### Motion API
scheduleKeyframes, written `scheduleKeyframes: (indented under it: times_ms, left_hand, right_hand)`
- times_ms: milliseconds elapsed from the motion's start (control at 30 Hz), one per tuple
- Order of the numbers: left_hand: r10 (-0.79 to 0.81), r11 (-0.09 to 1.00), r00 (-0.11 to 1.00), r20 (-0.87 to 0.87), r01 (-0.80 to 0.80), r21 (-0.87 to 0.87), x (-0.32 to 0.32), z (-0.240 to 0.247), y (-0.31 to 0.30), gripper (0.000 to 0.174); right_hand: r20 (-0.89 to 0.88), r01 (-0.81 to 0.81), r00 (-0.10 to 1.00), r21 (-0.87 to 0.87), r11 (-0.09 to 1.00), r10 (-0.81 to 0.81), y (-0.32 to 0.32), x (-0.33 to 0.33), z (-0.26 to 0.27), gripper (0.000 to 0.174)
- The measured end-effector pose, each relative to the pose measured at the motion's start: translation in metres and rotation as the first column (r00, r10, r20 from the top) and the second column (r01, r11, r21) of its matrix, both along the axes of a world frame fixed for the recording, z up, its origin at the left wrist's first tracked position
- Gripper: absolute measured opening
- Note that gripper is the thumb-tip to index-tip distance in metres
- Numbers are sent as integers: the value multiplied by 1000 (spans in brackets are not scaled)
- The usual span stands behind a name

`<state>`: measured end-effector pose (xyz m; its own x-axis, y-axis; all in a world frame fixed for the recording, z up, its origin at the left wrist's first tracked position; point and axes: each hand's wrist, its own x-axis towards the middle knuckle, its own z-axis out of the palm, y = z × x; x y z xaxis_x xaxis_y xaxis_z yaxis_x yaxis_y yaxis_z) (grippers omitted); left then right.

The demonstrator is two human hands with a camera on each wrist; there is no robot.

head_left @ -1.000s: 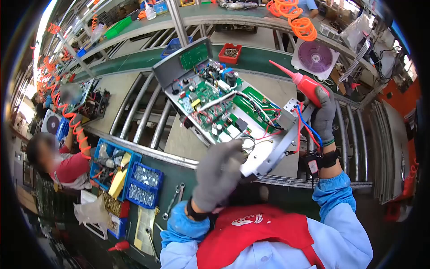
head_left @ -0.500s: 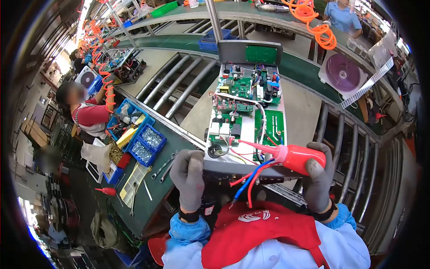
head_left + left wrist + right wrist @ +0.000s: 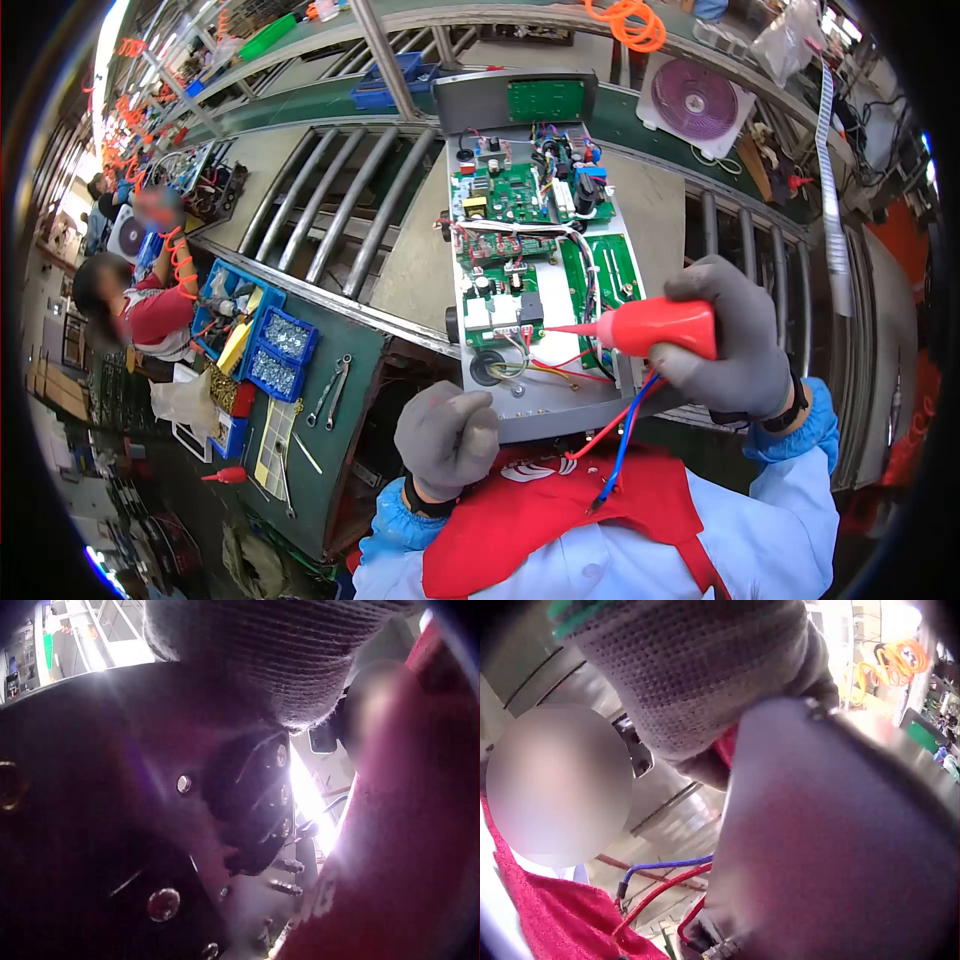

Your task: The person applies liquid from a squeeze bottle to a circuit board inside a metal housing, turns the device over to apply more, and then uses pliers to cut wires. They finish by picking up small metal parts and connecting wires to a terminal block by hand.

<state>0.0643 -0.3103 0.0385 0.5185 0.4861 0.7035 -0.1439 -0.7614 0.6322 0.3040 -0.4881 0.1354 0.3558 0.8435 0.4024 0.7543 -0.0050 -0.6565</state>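
An open metal case [image 3: 540, 418] packed with green circuit boards [image 3: 508, 193] lies before me, its lid [image 3: 470, 100] raised at the far end. My gloved right hand [image 3: 735, 335] grips a red squeeze bottle [image 3: 655, 327], fingers around its body. The bottle's thin nozzle points left, its tip over the wiring near a white connector. Curled at the near left corner of the case, my gloved left hand [image 3: 447, 440] holds its edge. Red and blue wires [image 3: 628, 430] hang over the front panel. In the left wrist view the glove [image 3: 247, 660] overlaps the dark panel [image 3: 97, 787].
Metal rollers [image 3: 325, 205] run on both sides of the case. At left, a green bench [image 3: 345, 400] carries blue bins of screws [image 3: 283, 350], wrenches [image 3: 328, 390] and a second red bottle [image 3: 225, 475]. A purple fan [image 3: 693, 97] stands behind. Another person [image 3: 140, 310] works at far left.
The case has turned from slanted to nearly square with me. The red bottle's nozzle has swung down over the boards, and the left hand has come to the near corner.
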Motion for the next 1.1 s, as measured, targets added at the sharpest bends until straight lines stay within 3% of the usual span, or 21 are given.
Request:
scheduleKeyframes:
  times_ms: [33, 167, 300, 500, 700, 1100]
  left_hand:
    - [0, 1000, 1000, -12, 0, -11, -1, 0, 0, 20]
    - [1, 999, 1000, 19, 0, -50, -2, -6, 0, 21]
    - [33, 998, 999, 39, -30, -60, -1, -8, -3, 21]
    - [29, 995, 999, 45, -24, -102, -3, -14, -3, 21]
    - [4, 995, 998, 57, 1, -101, -3, -15, -2, 21]
    - [-64, 989, 996, 63, 71, -128, 2, -11, -5, 19]
  right_hand:
    - [120, -37, 992, -9, 999, 38, 3, -2, 1, 44]
    - [242, -104, 965, 8, 995, 99, 18, -9, -9, 45]
    - [206, -105, 972, -49, 993, 113, 23, -15, -14, 44]
    - [298, -98, 949, -44, 994, 107, 26, -18, -12, 43]
    - [263, -59, 963, 10, 998, 54, 27, -21, -15, 34]
    - [316, -66, 947, 35, 997, 52, 25, -24, -17, 34]
